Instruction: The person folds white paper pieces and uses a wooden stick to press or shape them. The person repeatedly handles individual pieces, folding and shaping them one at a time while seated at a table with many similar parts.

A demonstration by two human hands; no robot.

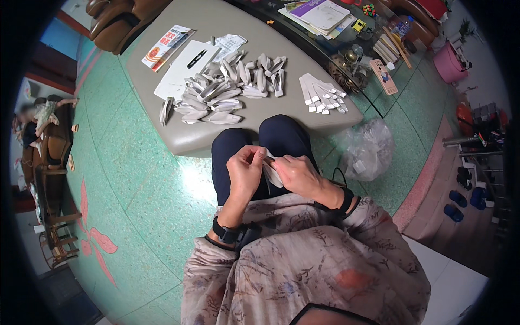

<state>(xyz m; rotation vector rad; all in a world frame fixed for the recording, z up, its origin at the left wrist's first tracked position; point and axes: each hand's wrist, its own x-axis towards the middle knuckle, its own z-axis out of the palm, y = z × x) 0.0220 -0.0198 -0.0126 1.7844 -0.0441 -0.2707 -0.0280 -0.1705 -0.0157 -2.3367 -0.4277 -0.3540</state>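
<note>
Above my lap, my left hand (246,170) pinches the upper end of a pale, folded paper-like piece (272,176) between thumb and fingers. Closed around its other side is my right hand (297,174); its fingers partly cover the piece. Beyond my knees, on a grey padded bench (189,135), lies a heap of similar pale, puffed-out folded pieces (216,97). One such piece (166,111) rests apart at the heap's left. Flat, whitish folded strips (323,93) are fanned out near the bench's right corner.
Behind the heap lie a white sheet (179,76), a black pen-like tool (196,59) and a booklet (167,47). A dark table (265,13) with books stands beyond. A clear plastic bag (369,151) sits on the floor at right. Another person (40,122) is far left.
</note>
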